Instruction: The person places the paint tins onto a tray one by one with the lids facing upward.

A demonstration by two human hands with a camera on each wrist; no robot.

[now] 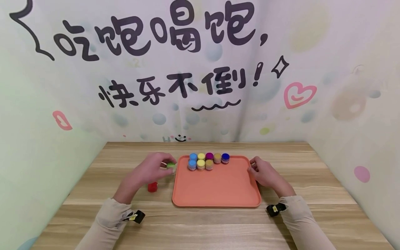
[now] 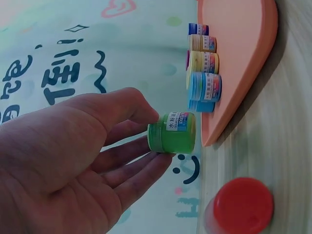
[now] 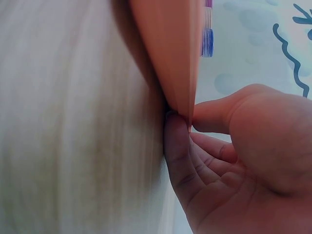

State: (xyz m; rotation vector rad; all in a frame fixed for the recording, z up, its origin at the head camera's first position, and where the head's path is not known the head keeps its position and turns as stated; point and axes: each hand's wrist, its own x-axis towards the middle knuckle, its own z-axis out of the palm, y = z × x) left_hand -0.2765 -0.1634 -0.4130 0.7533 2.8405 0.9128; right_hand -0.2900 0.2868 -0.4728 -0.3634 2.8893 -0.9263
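Observation:
My left hand [image 1: 153, 169] pinches a small green paint jar [image 2: 176, 132] between thumb and fingers, just off the left edge of the orange tray [image 1: 215, 189]. The label with printed characters faces the left wrist camera. At the tray's right edge, my right hand [image 1: 265, 172] grips the rim, thumb on top and a finger underneath. Along the tray's far left part stand several paint jars in two rows, among them a light blue jar [image 1: 192, 165], a yellow jar [image 1: 201, 165], a purple jar [image 1: 209, 157] and a dark blue jar [image 1: 225, 158].
A red jar [image 1: 152, 187] stands on the wooden table [image 1: 200, 229], left of the tray and near my left wrist. Behind the table hangs a printed cloth [image 1: 187, 121] with large dark characters. Each wrist carries a black strapped camera.

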